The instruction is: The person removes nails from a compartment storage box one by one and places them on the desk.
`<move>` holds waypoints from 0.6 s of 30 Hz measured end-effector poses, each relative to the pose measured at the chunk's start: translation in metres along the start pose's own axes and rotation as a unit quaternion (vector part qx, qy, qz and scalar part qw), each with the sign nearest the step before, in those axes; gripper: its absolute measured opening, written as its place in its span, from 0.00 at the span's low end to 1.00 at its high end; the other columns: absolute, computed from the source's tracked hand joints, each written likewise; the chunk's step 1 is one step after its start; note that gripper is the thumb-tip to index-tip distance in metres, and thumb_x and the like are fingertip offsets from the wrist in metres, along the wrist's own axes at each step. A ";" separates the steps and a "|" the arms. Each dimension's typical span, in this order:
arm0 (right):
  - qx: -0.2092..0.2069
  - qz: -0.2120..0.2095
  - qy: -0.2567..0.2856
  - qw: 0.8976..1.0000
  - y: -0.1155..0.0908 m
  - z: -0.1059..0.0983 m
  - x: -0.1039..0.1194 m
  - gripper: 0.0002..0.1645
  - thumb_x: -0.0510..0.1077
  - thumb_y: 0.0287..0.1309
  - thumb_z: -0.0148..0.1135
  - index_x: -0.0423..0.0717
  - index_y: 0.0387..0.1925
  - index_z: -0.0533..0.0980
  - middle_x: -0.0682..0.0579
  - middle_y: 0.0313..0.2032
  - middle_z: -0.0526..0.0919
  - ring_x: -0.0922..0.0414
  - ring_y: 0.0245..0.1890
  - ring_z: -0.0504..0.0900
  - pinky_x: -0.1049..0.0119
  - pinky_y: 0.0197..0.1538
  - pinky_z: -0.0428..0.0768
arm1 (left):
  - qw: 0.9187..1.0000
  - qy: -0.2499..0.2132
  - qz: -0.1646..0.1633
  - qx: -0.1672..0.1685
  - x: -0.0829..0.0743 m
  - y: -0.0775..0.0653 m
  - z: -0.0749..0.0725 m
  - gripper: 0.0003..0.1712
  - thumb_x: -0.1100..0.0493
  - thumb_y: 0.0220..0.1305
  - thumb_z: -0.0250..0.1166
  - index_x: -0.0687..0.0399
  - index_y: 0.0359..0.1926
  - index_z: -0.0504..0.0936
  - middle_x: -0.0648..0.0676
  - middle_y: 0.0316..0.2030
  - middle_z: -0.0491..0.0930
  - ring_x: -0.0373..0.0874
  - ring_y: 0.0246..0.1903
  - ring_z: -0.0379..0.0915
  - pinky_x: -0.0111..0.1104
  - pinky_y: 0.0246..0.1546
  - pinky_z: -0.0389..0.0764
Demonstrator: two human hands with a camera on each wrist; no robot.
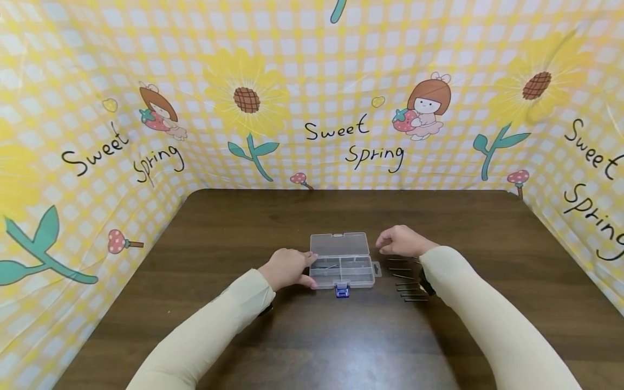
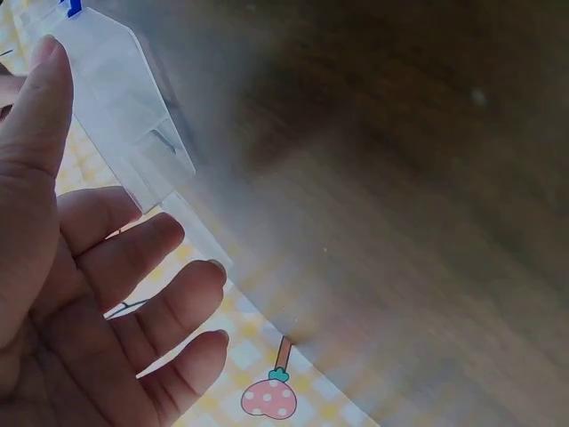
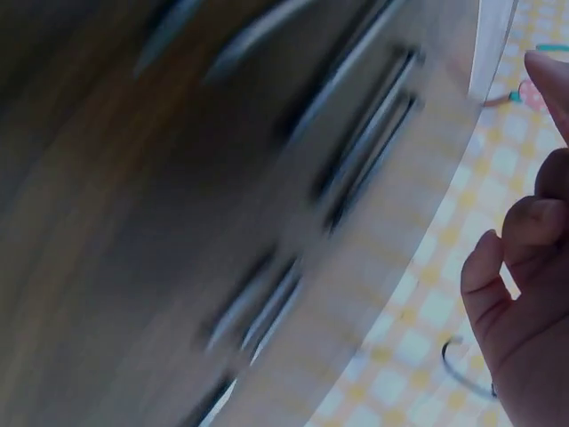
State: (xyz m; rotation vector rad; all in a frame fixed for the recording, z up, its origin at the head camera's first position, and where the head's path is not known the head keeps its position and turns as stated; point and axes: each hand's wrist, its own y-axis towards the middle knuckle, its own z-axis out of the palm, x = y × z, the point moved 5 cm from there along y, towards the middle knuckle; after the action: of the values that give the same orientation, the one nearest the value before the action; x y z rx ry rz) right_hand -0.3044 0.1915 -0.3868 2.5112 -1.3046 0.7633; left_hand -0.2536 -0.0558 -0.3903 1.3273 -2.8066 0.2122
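Observation:
A clear plastic compartment box [image 1: 358, 284] lies on the table with its lid [image 1: 339, 245] raised at the back. My left hand [image 1: 288, 268] holds the box's left end, thumb at the front corner and index finger farther back. In the left wrist view, the other fingers [image 2: 191, 294] are spread beyond the box. A thin metal piece [image 1: 327, 267] lies in a left compartment. My right hand [image 1: 402, 240] hovers just right of the lid, fingers loosely bent, with nothing visible in them. Several thin nails [image 1: 414, 295] lie below it, blurred in the right wrist view.
A blue latch [image 1: 343, 291] hangs from the box's front edge, and a clear hanging tab [image 1: 377, 269] sticks out on its right. The brown wooden table [image 1: 244, 216] is bordered by a yellow checked cloth [image 1: 302, 81] at the back and both sides.

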 end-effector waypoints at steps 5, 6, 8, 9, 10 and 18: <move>0.004 -0.037 -0.001 0.999 0.023 0.010 0.029 0.07 0.34 0.55 0.62 0.39 0.35 0.84 0.49 0.36 0.85 0.56 0.36 0.81 0.58 0.44 0.79 | 1.000 0.003 -0.010 0.012 0.002 -0.003 -0.002 0.44 0.34 0.48 0.66 0.55 0.61 0.76 0.56 0.56 0.78 0.50 0.47 0.80 0.43 0.39 0.80; 0.008 -0.041 -0.001 0.999 0.027 0.012 0.034 0.08 0.33 0.55 0.62 0.39 0.36 0.84 0.49 0.37 0.85 0.57 0.35 0.80 0.59 0.43 0.79 | 1.000 0.003 -0.011 0.015 0.003 -0.003 -0.003 0.44 0.34 0.48 0.66 0.56 0.61 0.76 0.57 0.56 0.78 0.50 0.48 0.79 0.43 0.40 0.80; 0.019 -0.040 0.000 0.999 0.032 0.016 0.043 0.08 0.33 0.55 0.62 0.39 0.36 0.84 0.49 0.38 0.85 0.58 0.35 0.79 0.60 0.42 0.79 | 1.000 0.004 -0.011 0.018 0.003 -0.004 -0.004 0.44 0.34 0.48 0.66 0.56 0.62 0.76 0.57 0.56 0.78 0.49 0.49 0.79 0.42 0.41 0.80; 0.025 -0.037 0.002 0.999 0.034 0.018 0.046 0.08 0.33 0.56 0.62 0.39 0.37 0.84 0.49 0.38 0.85 0.57 0.35 0.79 0.60 0.42 0.79 | 1.000 0.007 -0.011 0.019 0.003 -0.004 -0.005 0.44 0.34 0.48 0.66 0.56 0.62 0.76 0.56 0.56 0.78 0.49 0.49 0.79 0.42 0.40 0.80; 0.031 -0.034 0.003 0.999 0.036 0.020 0.049 0.09 0.34 0.56 0.61 0.39 0.37 0.84 0.49 0.39 0.85 0.57 0.36 0.80 0.60 0.42 0.79 | 1.000 0.007 -0.012 0.021 0.003 -0.004 -0.005 0.44 0.34 0.49 0.66 0.56 0.62 0.76 0.56 0.56 0.77 0.49 0.50 0.78 0.41 0.41 0.80; 0.059 -0.027 -0.009 0.998 0.045 0.033 0.063 0.08 0.34 0.55 0.63 0.40 0.37 0.84 0.51 0.37 0.85 0.61 0.31 0.81 0.63 0.40 0.80 | 1.000 0.009 -0.015 0.024 0.000 -0.001 -0.004 0.44 0.32 0.50 0.65 0.54 0.63 0.75 0.54 0.58 0.76 0.48 0.49 0.79 0.41 0.40 0.80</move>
State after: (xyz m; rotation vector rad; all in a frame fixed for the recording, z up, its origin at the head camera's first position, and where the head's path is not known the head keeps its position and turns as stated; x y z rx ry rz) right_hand -0.2998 0.1078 -0.3830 2.6405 -1.2245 0.8313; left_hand -0.2524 -0.0558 -0.3866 1.3679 -2.7826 0.2897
